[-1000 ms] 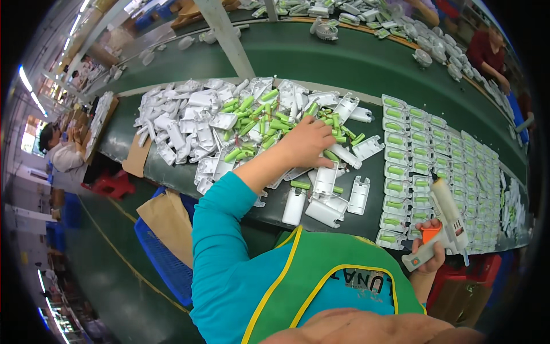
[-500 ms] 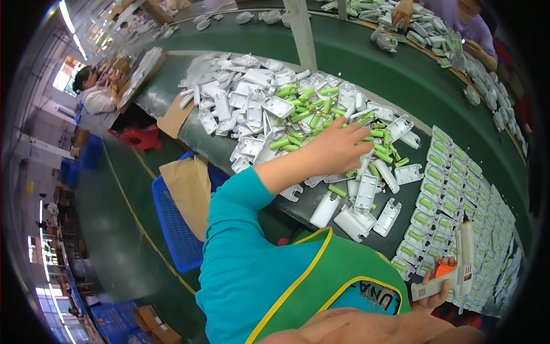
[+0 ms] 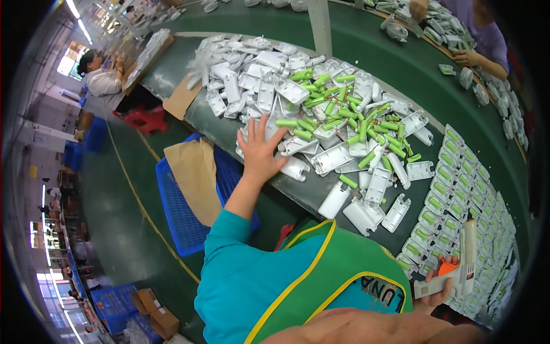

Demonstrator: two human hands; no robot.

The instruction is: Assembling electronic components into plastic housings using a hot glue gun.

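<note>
My left hand [image 3: 260, 153] is open with its fingers spread, at the near left edge of a heap of white plastic housings [image 3: 264, 94]. Whether its fingertips press on the housings I cannot tell. Among them, toward the middle, lies a pile of green cylindrical batteries [image 3: 329, 109] with thin wires. Low on the right, my right hand [image 3: 441, 293] is closed round the handle of a white glue gun [image 3: 468, 258] with an orange trigger, its nozzle end pointing up. Beside the gun, housings with green batteries in them [image 3: 440, 188] stand in neat rows.
A blue plastic crate [image 3: 180, 215] with brown cardboard [image 3: 193, 178] is below the bench's left edge. A post [image 3: 319, 28] rises behind the heap. Across the green belt [image 3: 378, 54], a person in purple [image 3: 487, 40] works. Another person [image 3: 103, 79] sits far left, near a red stool [image 3: 142, 117].
My left hand has moved left and toward me, from over the batteries to the housings' near edge, its fingers spreading. The right hand keeps its hold on the glue gun. The view has shifted slightly.
</note>
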